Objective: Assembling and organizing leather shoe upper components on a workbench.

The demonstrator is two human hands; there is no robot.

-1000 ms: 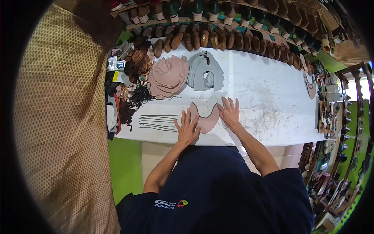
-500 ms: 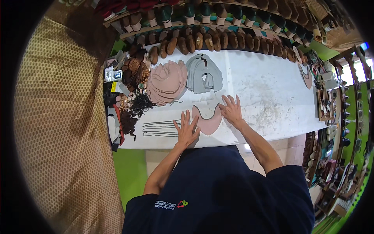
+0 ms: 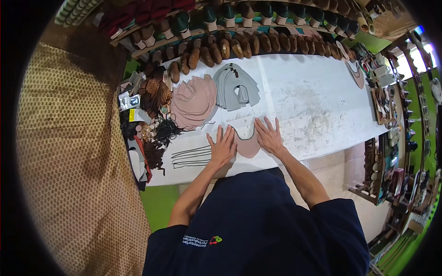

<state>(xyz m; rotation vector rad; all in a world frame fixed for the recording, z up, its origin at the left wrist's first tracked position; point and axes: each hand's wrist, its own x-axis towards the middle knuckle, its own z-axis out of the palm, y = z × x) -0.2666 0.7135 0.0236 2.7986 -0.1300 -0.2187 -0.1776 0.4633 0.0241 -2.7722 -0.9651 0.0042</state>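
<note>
A pink U-shaped shoe upper piece (image 3: 248,148) lies flat on the white table near its front edge, with a dark strip along its inner curve. My left hand (image 3: 223,146) rests on its left arm, fingers stretched out. Over its right arm lies my right hand (image 3: 270,136), fingers extended and slightly apart. The hands hide both tips of the piece. Left of my left hand, several thin dark strips (image 3: 189,158) lie side by side on the table.
Behind the hands are a fanned pile of pink pieces (image 3: 193,102) and a stack of grey pieces (image 3: 235,89). Dark scraps (image 3: 168,131) crowd the left end. Brown shoe lasts (image 3: 239,48) line the back edge. A wooden rack (image 3: 386,106) stands at the right.
My right hand has come down from the tip onto the right arm of the pink piece. My left hand has moved slightly up over the left arm. The view has turned a little.
</note>
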